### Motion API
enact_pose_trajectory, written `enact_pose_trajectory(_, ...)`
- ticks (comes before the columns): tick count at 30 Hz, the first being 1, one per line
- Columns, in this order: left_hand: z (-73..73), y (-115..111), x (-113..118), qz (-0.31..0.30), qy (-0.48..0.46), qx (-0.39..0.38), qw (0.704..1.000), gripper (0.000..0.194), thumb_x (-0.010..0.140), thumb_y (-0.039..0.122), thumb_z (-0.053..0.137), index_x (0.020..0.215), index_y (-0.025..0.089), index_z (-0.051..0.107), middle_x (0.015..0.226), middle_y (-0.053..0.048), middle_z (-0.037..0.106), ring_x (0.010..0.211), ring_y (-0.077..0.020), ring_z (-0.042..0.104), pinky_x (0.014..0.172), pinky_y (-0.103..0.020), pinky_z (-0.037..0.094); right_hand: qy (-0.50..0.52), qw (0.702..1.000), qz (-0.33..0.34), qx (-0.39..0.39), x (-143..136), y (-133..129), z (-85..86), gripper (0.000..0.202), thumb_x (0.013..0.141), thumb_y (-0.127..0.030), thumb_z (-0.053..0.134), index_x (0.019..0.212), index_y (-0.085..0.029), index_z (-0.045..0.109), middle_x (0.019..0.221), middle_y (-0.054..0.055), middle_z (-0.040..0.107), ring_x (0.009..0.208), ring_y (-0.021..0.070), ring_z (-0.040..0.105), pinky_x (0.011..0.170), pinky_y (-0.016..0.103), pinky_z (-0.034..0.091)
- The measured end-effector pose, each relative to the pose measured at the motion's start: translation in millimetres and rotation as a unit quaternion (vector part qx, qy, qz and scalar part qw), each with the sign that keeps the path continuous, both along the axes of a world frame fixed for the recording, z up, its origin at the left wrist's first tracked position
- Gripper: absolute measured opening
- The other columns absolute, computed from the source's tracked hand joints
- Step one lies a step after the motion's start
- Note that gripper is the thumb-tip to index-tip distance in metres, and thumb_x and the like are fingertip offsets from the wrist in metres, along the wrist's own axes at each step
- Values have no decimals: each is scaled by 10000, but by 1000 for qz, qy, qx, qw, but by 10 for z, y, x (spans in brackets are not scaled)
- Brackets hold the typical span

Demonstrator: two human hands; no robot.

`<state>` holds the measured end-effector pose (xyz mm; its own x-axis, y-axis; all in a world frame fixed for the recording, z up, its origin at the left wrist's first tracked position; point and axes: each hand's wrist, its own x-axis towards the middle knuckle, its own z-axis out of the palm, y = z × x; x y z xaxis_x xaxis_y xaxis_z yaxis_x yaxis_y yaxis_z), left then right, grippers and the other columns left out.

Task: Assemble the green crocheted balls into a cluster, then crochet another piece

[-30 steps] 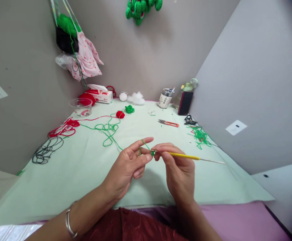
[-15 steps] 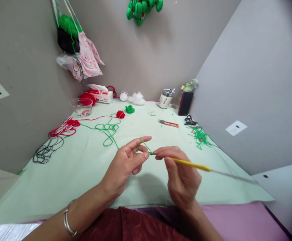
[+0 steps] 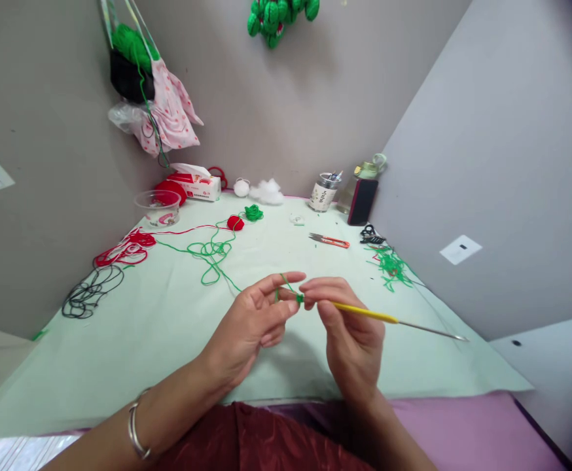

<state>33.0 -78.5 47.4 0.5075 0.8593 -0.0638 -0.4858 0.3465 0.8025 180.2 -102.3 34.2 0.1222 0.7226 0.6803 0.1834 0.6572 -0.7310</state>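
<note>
Between thumb and fingers, my left hand (image 3: pixel 259 314) pinches a tiny green crochet piece (image 3: pixel 300 298). Green yarn (image 3: pixel 214 252) loops over its raised index finger and trails back across the table in loose coils. My right hand (image 3: pixel 352 333) grips a crochet hook (image 3: pixel 367 313) with a yellow handle, and the bare metal end points out to the right. The working tip meets the green piece, close against the left fingertips; the tip itself is mostly hidden by my fingers.
Thread snips (image 3: pixel 329 240) lie beyond my hands. A red yarn ball (image 3: pixel 235 223), green yarn bundle (image 3: pixel 254 212), stuffing (image 3: pixel 267 192) and tissue box (image 3: pixel 197 186) sit further back. Green scraps (image 3: pixel 393 267), a hair claw (image 3: pixel 372 235) and a phone (image 3: pixel 363 202) are at right, black cord (image 3: pixel 92 292) at left.
Both hands have come closer together around the green piece. My right hand has shifted slightly left with the hook, while the left index finger has moved a little right.
</note>
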Motion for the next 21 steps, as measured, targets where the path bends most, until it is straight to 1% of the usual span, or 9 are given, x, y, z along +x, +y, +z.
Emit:
enact_pose_trajectory(2,-9,-15,9,-5,14,17,1000,289,820,197,714,1109,200,708,733,55,503,436,17,258,435,-192,181,-5,1000,6,-11,-13,9,8,215,943,-125,546,969,-238,726,964,49,705,924,196,656,782,355,536)
enact_pose_trajectory(6,-22,-18,-1,5,40,38,998,303,836,240,708,1137,203,713,685,54,501,460,-6,306,471,-204,235,-24,1000,-10,-8,-14,-6,10,228,940,-109,551,986,-251,724,917,35,712,851,177,651,709,324,527)
enact_pose_trajectory(10,-28,-5,1,25,52,36,998,340,805,280,748,1130,185,721,703,38,542,460,-11,310,473,-220,232,-59,998,-29,7,-8,-17,-34,263,933,-84,550,1024,-268,715,926,35,703,872,186,651,730,341,531)
enact_pose_trajectory(13,-46,-8,18,30,40,12,999,398,792,275,765,1174,186,698,677,48,522,445,-5,278,457,-214,205,-146,984,-84,63,-20,-21,-116,356,898,-56,591,1129,-298,711,1029,54,685,924,197,655,765,353,537)
enact_pose_trajectory(15,-61,-8,18,4,14,-18,1000,392,814,277,747,1190,180,689,641,65,462,441,1,234,445,-199,182,-189,969,-119,102,-20,-29,-151,402,872,-42,621,1154,-312,716,1098,63,667,964,207,653,782,356,536)
enact_pose_trajectory(16,-66,-5,12,-10,-1,-32,999,374,826,270,736,1185,174,691,637,70,437,442,5,210,439,-191,170,-186,970,-121,102,-15,-33,-151,394,871,-41,621,1139,-311,723,1091,61,668,966,207,651,780,353,534)
enact_pose_trajectory(17,-67,1,3,-22,-15,-44,999,352,835,258,726,1174,166,696,636,73,419,444,8,187,433,-184,159,-162,976,-113,86,-7,-37,-138,366,882,-46,608,1112,-304,729,1049,55,674,943,200,651,765,345,530)
enact_pose_trajectory(19,-57,14,-17,-26,-32,-54,998,324,841,226,714,1157,154,702,623,81,392,443,10,157,424,-176,149,-68,994,-84,31,14,-41,-88,283,921,-80,565,1040,-275,733,926,39,675,825,172,636,702,325,510)
enact_pose_trajectory(21,-34,20,-28,-12,-33,-47,998,331,840,209,708,1168,166,695,622,84,399,434,13,161,421,-176,156,27,999,-39,-18,27,-35,-34,230,955,-135,530,978,-252,727,849,28,655,707,145,588,640,311,478)
